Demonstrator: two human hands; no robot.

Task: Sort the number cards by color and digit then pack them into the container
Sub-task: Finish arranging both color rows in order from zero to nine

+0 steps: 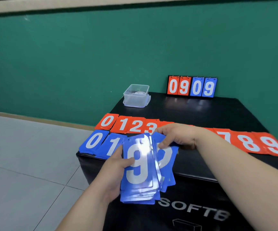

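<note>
The left hand (114,174) grips a blue stack (140,177) of cards from its left edge, its fingers (128,161) curled round it with the thumb lying across the top card, a white 9 washed by glare. The stack hangs tilted over the near edge of the black bench (201,110). Just right of it, the right hand (176,135) pinches a single blue card (167,157) between thumb and fingers near its top; that card sits partly behind the stack and its digit is half hidden. On the bench lies a red row (135,126) of card piles showing 0, 1, 2, 3 at the left and 7, 8, 9 at the right, the middle covered by the right hand. In front of it at the left corner lie a blue 0 pile (93,141) and, beside it, a blue 1 pile (112,145). The clear container (135,95) stands open at the far left corner, well apart from the cards. A scoreboard (191,87) reading 0909 stands at the far edge against the green wall (68,55).
</note>
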